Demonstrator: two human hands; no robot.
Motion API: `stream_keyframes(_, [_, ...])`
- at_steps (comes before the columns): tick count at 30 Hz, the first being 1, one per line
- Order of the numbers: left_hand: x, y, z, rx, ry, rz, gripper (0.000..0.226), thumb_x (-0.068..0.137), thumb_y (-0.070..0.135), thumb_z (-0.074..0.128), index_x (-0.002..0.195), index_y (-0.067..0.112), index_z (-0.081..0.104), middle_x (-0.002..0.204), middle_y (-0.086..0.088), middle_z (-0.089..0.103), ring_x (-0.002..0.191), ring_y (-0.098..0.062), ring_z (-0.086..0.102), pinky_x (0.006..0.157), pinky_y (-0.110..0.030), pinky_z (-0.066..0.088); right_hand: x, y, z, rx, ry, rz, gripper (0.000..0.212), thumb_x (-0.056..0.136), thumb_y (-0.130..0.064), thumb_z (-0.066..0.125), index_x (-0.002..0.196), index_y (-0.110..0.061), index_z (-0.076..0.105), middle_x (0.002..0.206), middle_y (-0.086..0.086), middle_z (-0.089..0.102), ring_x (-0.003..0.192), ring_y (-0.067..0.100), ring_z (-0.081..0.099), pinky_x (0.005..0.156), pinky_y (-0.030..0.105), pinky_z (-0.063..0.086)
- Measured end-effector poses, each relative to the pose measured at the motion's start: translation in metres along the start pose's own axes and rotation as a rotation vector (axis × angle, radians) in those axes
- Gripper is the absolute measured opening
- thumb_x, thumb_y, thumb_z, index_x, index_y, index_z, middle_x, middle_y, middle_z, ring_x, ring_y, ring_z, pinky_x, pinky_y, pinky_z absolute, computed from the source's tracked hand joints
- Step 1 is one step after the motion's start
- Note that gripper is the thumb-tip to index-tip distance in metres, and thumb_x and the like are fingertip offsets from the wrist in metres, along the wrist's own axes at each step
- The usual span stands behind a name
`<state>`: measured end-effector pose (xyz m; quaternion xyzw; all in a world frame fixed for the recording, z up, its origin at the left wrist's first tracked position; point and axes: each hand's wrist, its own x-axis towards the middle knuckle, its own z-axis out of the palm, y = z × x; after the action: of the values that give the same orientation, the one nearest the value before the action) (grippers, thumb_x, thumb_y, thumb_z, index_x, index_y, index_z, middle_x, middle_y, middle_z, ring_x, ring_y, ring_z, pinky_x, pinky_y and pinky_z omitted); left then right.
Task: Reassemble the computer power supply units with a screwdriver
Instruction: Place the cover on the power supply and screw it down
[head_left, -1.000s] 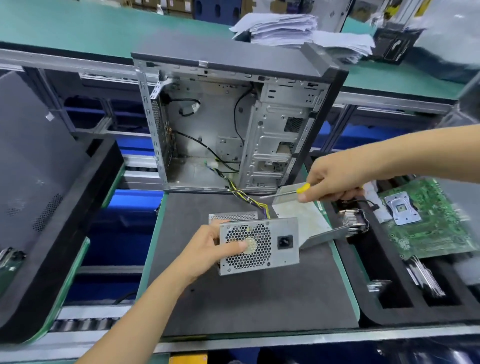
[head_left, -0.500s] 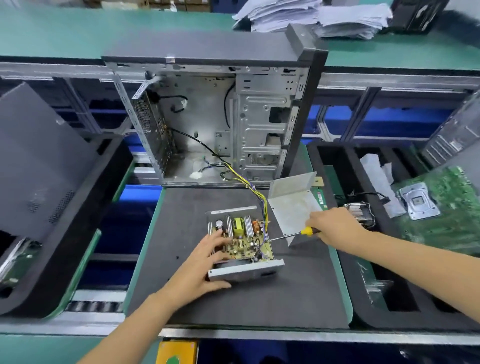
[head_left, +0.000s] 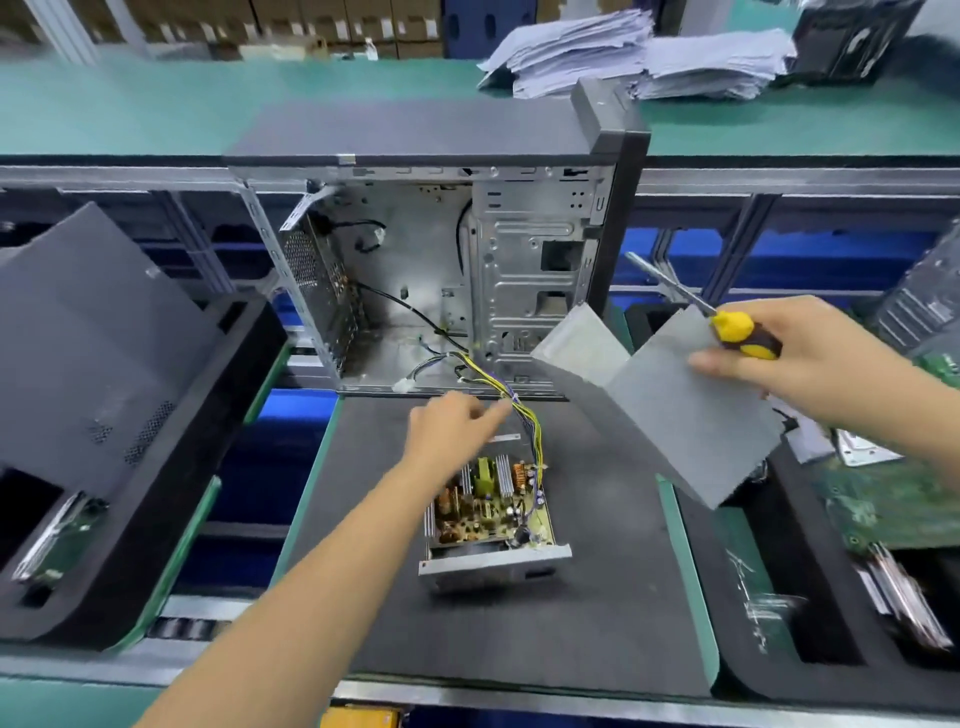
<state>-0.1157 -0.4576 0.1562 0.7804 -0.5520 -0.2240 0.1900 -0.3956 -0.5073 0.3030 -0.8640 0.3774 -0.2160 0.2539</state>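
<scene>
Where half a second ago the right hand (head_left: 810, 358) rested low beside the metal cover (head_left: 691, 415) on the mat, it now holds that cover lifted clear, to the right of and above the open power supply (head_left: 491, 519). The same hand keeps the yellow-handled screwdriver (head_left: 737, 332) in its grip, fingers curled round the handle with the thumb pressed on the cover's face, the shaft pointing up and to the far left. How the fingers behind the cover lie is hidden.

The left hand (head_left: 452, 426) has left the supply's left edge and reached farther away, toward the yellow and black cable bundle (head_left: 524, 415) that runs from the circuit board into the open computer case (head_left: 441, 270). Its fingers are extended and blurred by motion, close to the cables; whether they touch them I cannot tell, and nothing is held.

The supply itself sits on the dark mat (head_left: 597, 623) of the worktop, near the middle, board and heat sinks exposed, its face with the socket turned toward the near edge.

My reading is that the cover is about to go back on. The cables probably need tucking aside first, since a pinched wire under the lid would spoil the closing. No screws have been driven yet, as far as I can judge.
</scene>
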Motion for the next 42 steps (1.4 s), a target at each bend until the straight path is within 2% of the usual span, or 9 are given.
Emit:
stream_keyframes(5, [0.034,0.035,0.052,-0.015,-0.136,-0.19,0.053,0.077,0.063,0.068,0.093,0.013,0.065,0.104,-0.006,0.068,0.105,-0.028,0.061,0.095,-0.041,0.045,-0.009,0.012,0.015,0.151,0.028,0.109,0.022,0.08,-0.036,0.066,0.06,-0.042,0.06,0.049,-0.009,0.04,0.047,0.002,0.034,0.049,0.015,0.028])
stream_keyframes(13, [0.04,0.01,0.044,-0.289,-0.153,-0.145,0.038,0.075,0.037,0.081,0.056,0.013,0.058,0.049,0.005,0.044,0.052,-0.016,0.043,0.056,-0.027,0.032,-0.028,0.043,0.02,0.135,0.125,0.291,0.051,0.069,-0.056,0.063,0.077,-0.006,0.063,0.075,0.032,0.051,0.061,0.026,0.042,0.069,0.031,0.033])
stream_keyframes(17, [0.049,0.006,0.044,-0.237,-0.203,-0.168,0.05,0.084,0.035,0.073,0.049,0.015,0.044,0.051,0.001,0.044,0.05,-0.017,0.042,0.052,-0.026,0.031,-0.032,0.044,0.024,0.143,0.154,0.315,0.051,0.067,-0.057,0.063,0.07,-0.006,0.059,0.055,0.003,0.034,0.055,0.011,0.031,0.061,0.029,0.023])
stream_keyframes(22, [0.071,0.009,0.044,-0.134,-0.331,-0.265,0.053,0.086,0.047,0.067,0.109,0.0,0.064,0.114,-0.018,0.065,0.113,-0.034,0.059,0.087,-0.036,0.046,-0.033,0.039,0.028,0.155,0.127,0.306,0.028,0.065,-0.057,0.064,0.068,-0.029,0.064,0.049,-0.01,0.037,0.047,0.004,0.032,0.051,0.023,0.025])
stream_keyframes(25, [0.078,0.013,0.041,-0.063,-0.439,-0.311,0.096,0.084,0.059,0.064,0.148,-0.002,0.027,0.155,-0.015,0.034,0.139,-0.035,0.038,0.104,-0.04,0.038,-0.03,0.035,0.033,0.193,0.068,0.295,0.027,0.067,-0.056,0.065,0.071,-0.03,0.066,0.056,0.003,0.042,0.052,0.009,0.036,0.053,0.02,0.028])
stream_keyframes(28, [0.083,0.015,0.037,0.016,-0.52,-0.308,0.101,0.083,0.064,0.062,0.152,0.002,0.022,0.159,-0.014,0.025,0.142,-0.035,0.032,0.108,-0.043,0.035,-0.026,0.028,0.039,0.235,0.004,0.29,0.018,0.069,-0.053,0.064,0.069,-0.036,0.068,0.057,0.0,0.043,0.053,0.01,0.036,0.053,0.02,0.029])
stream_keyframes(31, [0.074,0.009,0.026,0.062,-0.425,-0.166,0.075,0.092,0.062,0.048,0.131,-0.002,0.054,0.133,-0.019,0.057,0.123,-0.033,0.054,0.099,-0.039,0.044,-0.021,0.021,0.042,0.313,-0.042,0.291,0.013,0.071,-0.051,0.064,0.068,-0.038,0.067,0.053,-0.009,0.047,0.048,0.004,0.041,0.046,0.014,0.035])
stream_keyframes(35, [0.049,-0.023,-0.001,-0.359,0.044,0.052,0.048,0.103,0.04,0.041,0.075,0.012,0.067,0.075,-0.006,0.07,0.076,-0.022,0.066,0.079,-0.035,0.054,-0.012,0.028,0.042,0.516,-0.035,0.338,0.015,0.074,-0.042,0.068,0.075,-0.026,0.071,0.064,-0.002,0.059,0.061,0.008,0.056,0.055,0.018,0.044])
stream_keyframes(42, [-0.003,-0.026,-0.003,-1.138,-0.346,0.058,0.052,0.096,0.057,0.034,0.123,0.024,0.065,0.129,0.001,0.065,0.122,-0.013,0.059,0.094,-0.025,0.052,0.024,0.036,0.077,0.99,-0.061,0.456,0.017,0.073,-0.027,0.067,0.076,-0.013,0.057,0.051,-0.01,0.032,0.042,0.003,0.025,0.039,0.012,0.025])
